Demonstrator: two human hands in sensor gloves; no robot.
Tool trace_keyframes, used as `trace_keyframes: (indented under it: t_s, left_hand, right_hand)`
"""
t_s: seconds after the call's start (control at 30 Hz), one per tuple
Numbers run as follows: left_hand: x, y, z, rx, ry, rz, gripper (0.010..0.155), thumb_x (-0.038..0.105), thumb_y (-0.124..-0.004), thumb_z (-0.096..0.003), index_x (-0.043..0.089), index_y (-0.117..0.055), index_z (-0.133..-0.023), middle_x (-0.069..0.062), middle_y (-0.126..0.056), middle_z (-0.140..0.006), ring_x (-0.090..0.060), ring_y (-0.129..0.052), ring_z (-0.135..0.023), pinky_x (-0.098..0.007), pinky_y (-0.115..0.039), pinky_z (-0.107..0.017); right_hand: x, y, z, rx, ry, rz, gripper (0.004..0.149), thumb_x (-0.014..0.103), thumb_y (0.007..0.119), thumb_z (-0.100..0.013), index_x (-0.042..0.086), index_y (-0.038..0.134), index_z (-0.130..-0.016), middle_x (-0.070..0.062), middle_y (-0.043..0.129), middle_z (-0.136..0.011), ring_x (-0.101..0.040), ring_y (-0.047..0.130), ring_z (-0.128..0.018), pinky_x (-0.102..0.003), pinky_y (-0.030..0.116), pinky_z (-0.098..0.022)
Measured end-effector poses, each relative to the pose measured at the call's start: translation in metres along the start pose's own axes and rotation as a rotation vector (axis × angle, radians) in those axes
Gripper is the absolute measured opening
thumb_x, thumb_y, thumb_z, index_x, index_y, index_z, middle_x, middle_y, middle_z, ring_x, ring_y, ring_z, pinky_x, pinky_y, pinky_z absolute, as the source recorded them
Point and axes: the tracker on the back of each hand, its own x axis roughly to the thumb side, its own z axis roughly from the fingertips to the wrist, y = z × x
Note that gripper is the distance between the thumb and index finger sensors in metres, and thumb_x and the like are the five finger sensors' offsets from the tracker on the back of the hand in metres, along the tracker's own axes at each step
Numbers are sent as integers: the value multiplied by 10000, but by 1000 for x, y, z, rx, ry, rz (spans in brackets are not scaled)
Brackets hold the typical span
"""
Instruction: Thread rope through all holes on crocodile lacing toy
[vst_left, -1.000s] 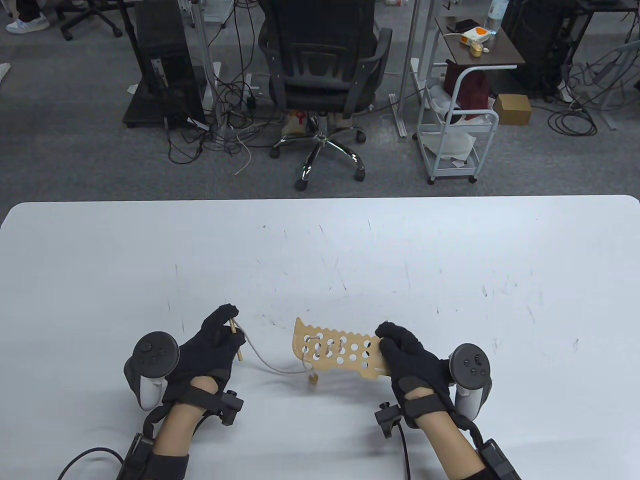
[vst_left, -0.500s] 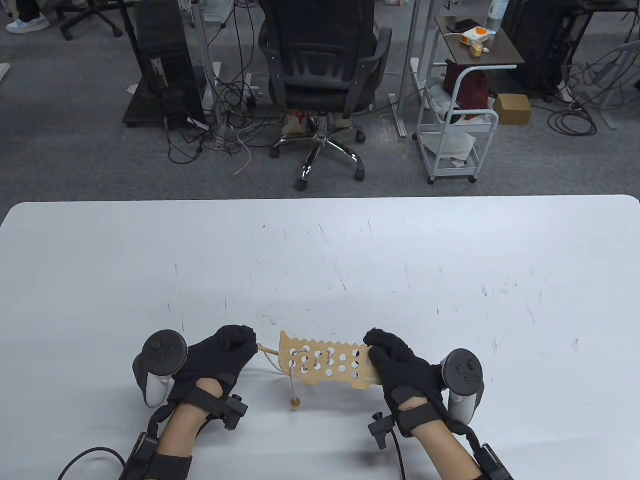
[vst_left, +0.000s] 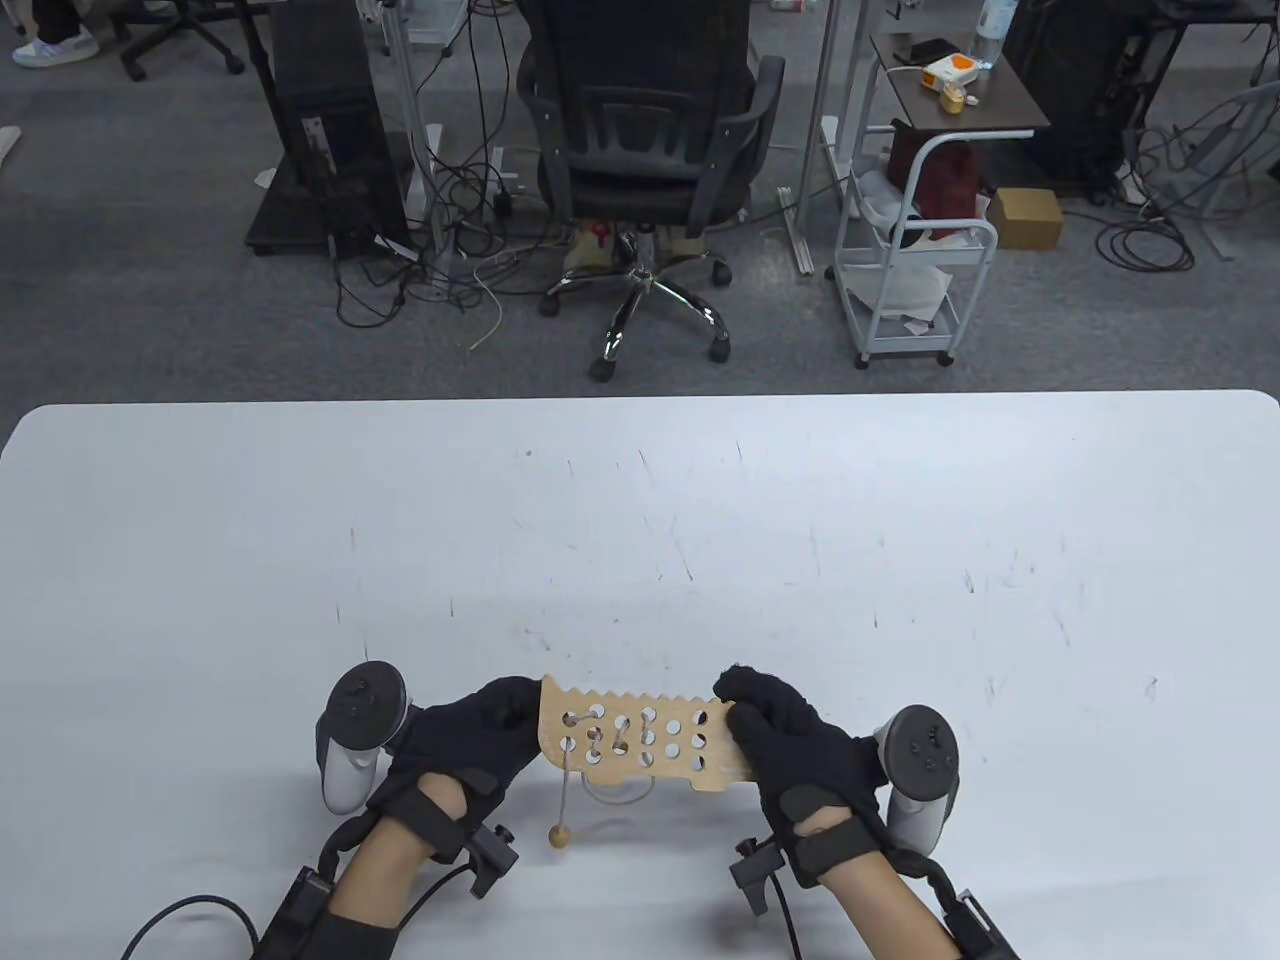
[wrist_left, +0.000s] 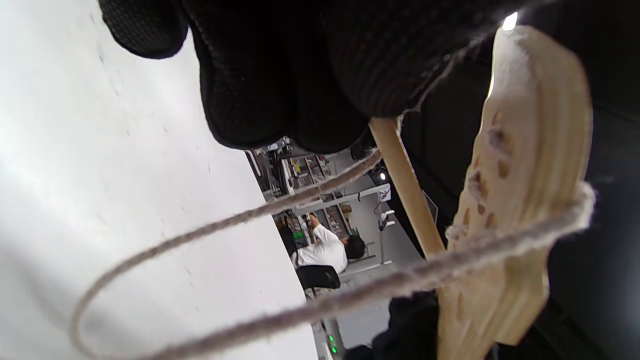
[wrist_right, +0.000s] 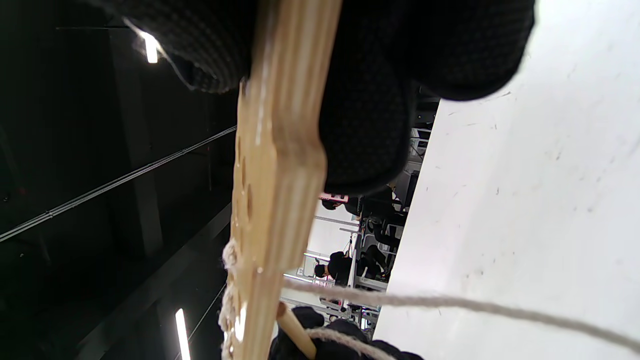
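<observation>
Left-end holes of the crocodile board are laced, most remain empty; right hand grips the board, left hand pinches the wooden needle

The table view looks down from above the person, facing out over the white table to the office floor beyond. The left wrist view sits tight under the left hand, turned sideways, tabletop at its left. The right wrist view hugs the right hand, table at its right. All 3 share the wooden crocodile board and rope.
</observation>
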Motion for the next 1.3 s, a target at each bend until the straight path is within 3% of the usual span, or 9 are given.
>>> trace_keyframes:
  t_s: [0.3, 0.57, 0.77, 1.3]
  left_hand:
    - [-2, -18, -3, -131, 6, 144, 424, 288, -856, -405, 295, -850, -828, 30, -998, -779, -264, -989, -749, -570, -660, -708]
    - [1, -24, -3, -153, 1, 79, 406, 327, -895, -401, 360, -903, -805, 34, -940, -829, -267, -926, -806, -564, -629, -722]
    - [3, -28, -2, -165, -14, 111, 410, 306, -901, -402, 337, -921, -811, 23, -956, -832, -272, -940, -805, -566, -640, -719]
    - [-1, -43, -3, -304, -3, 398, 465, 290, -849, -430, 279, -867, -894, -17, -942, -886, -299, -930, -833, -575, -632, -722]
  right_hand:
    - [1, 7, 2, 44, -24, -64, 463, 303, 779, -470, 134, 727, -898, -84, 970, -708, -245, 1044, -438, -464, 785, -426]
    - [4, 10, 3, 50, -53, -80, 461, 294, 775, -467, 141, 727, -899, -82, 964, -720, -253, 1040, -452, -472, 781, -435]
    - [3, 9, 3, 28, -45, -55, 460, 294, 770, -468, 141, 727, -899, -78, 963, -719, -247, 1041, -448, -472, 781, -435]
    - [0, 11, 1, 20, -46, -50, 460, 298, 762, -472, 141, 723, -902, -73, 963, -720, -247, 1040, -455, -475, 779, -439]
